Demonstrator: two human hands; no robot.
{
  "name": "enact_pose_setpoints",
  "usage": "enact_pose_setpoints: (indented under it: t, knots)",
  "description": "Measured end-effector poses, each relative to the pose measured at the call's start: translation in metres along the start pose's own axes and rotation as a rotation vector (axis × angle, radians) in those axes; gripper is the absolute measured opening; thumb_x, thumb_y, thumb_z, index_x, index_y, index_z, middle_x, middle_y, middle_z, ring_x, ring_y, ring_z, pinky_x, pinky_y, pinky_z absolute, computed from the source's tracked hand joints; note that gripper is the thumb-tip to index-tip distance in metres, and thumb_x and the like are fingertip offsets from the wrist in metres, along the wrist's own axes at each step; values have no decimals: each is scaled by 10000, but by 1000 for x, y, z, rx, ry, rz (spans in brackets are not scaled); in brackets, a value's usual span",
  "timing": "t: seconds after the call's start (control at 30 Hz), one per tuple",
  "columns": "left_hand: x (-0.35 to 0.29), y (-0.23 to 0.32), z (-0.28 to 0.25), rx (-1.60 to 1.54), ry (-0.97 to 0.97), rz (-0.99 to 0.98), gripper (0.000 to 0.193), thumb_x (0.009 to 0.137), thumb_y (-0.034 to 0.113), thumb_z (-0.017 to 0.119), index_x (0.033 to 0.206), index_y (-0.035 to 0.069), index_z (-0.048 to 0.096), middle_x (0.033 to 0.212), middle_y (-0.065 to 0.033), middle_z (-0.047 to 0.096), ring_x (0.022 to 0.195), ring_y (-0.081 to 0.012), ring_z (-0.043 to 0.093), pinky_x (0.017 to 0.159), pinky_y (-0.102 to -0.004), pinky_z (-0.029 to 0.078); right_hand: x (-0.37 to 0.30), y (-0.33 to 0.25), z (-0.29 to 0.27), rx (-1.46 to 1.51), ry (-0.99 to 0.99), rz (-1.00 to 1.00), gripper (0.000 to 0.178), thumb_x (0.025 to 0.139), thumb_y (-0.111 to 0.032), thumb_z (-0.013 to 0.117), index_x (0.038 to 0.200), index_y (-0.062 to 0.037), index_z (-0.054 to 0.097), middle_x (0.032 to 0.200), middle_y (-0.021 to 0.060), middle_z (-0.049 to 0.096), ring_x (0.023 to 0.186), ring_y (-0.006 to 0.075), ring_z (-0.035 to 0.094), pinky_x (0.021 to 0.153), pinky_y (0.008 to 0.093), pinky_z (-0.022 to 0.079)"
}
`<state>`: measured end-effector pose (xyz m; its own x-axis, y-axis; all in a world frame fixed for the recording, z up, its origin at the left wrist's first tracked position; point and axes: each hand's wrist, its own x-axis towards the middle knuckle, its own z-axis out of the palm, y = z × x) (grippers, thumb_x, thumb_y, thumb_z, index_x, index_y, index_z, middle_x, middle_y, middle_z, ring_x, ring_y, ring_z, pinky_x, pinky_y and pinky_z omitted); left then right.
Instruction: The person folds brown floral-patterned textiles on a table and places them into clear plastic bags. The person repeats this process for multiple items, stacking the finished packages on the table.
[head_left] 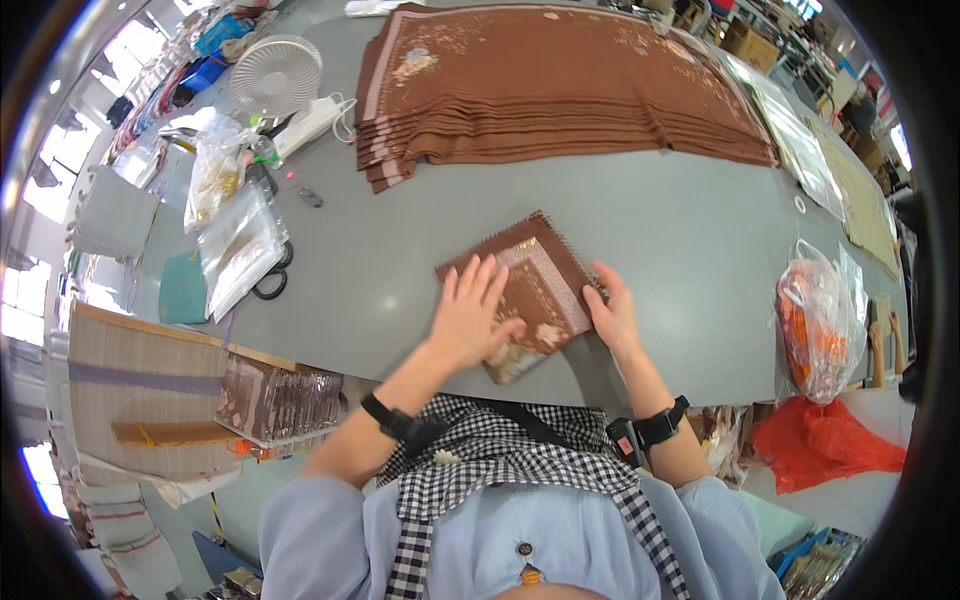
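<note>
A folded brown cloth (pixel 545 290) with a floral print and a pale pink border lies turned at an angle near the table's front edge. My left hand (pixel 470 315) rests flat on its left part, fingers spread, hiding some of the print. At the cloth's right edge is my right hand (pixel 614 312), its thumb and fingers curved about the edge as if pinching it. Farther back, a layered stack of brown floral cloths (pixel 560 90) is spread wide, with its edges fanned at the front left.
On the left of the grey table (pixel 350 260) are a white fan (pixel 277 76), clear plastic bags (pixel 240 245), black-handled scissors (pixel 272 283) and a teal pouch (pixel 183 288). Packed folded cloths (pixel 275 400) sit low left. A bag of orange items (pixel 815 325) stands at right.
</note>
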<state>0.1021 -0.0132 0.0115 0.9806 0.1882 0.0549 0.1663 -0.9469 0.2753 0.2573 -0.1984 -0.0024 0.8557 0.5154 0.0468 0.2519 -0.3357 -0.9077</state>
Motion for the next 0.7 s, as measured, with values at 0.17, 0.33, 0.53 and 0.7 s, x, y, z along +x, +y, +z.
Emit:
enact_pose_setpoints:
  t: [0.17,0.33,0.53,0.7]
  knots:
    - [-46,15,7,-423,239,-38,532,922,321,572,1350,24,466,1384,-174,447,1330,-328,373,1103,-541,261,1,-39,25,-325,-123,-740,335,826,11,621,1150,-70,647,1159,132,616,1036,331,609,860,374,519]
    - [-60,-23,-3,-238,208,-55,255,905,128,576,1152,99,628,1235,-81,558,1226,-273,484,1049,-482,355,15,-48,73,-662,-220,-706,502,816,-399,698,1232,-129,617,1429,134,434,1355,419,317,1066,687,184]
    - [-53,-58,-3,-464,240,149,248,805,83,620,1046,93,675,1110,-75,614,1100,-281,535,994,-409,402,-1,-50,99,-676,-434,-714,654,715,-473,743,1266,-163,578,1404,95,475,1350,381,343,1050,647,217]
    - [-82,-172,-70,-406,461,-271,211,875,137,599,1055,68,683,1081,-118,653,1075,-294,572,958,-411,444,33,-33,66,-610,-184,-581,399,803,-132,667,1194,-79,604,1303,141,547,1228,371,482,1024,469,375]
